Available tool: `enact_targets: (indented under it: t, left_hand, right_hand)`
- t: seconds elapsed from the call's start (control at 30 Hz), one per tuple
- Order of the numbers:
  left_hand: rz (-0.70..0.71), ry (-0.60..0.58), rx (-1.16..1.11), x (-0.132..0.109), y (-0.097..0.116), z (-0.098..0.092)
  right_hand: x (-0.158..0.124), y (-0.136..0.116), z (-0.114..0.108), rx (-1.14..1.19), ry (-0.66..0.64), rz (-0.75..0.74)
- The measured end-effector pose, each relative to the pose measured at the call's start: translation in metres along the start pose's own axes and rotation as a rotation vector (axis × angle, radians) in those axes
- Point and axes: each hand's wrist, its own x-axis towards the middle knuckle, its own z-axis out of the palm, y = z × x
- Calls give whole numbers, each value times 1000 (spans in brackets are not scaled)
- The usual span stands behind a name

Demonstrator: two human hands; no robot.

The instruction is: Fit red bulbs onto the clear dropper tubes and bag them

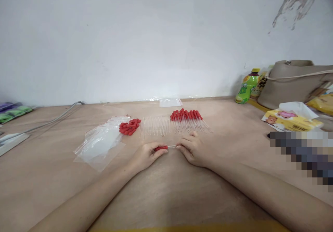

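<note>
My left hand [148, 152] pinches a red rubber dropper bulb [161, 148] between thumb and fingers. From its right end a thin clear glass tube [172, 147] runs across to my right hand [191, 150], whose thumb and fingertips are closed on it. Whether the tube sits inside the bulb or only meets it, I cannot tell. Beyond my hands lies a row of bare glass tubes [156, 125]. To their right are several droppers [186, 115] with red bulbs fitted, bulbs facing the wall. A heap of loose red bulbs [129, 127] lies left of the bare tubes.
Clear zip bags [102, 140] fan out at the left. A small white packet [170, 102] lies by the wall. On the right stand a green bottle [246, 87], a beige bag [288, 82] and a yellow tissue pack [292, 118]. A grey cable [56, 119] crosses the far left.
</note>
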Motion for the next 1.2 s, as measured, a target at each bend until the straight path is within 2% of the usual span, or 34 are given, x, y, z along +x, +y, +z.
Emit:
enact_targets:
  t: [0.27,0.47,0.77,0.87,1.07,1.2]
  left_hand:
    - [26,-39,25,-4,0,4]
    - [59,-38,42,-5,2,3]
    - [167,-18,117,-3,5,3]
    - [159,-24,110,-3,4,4]
    - [86,-21,52,-1,3,-3]
    - [115,12,115,-1,-3,-10]
  right_hand:
    - [0,-6,2,25,-17,-31]
    - [4,-14,3,45,-46,23]
    - [9,-16,6,118,-171,74]
    - [10,-15,7,154,-212,93]
    - [7,-8,8,177,-201,111]
    - [4,-4,-4,70,-184,51]
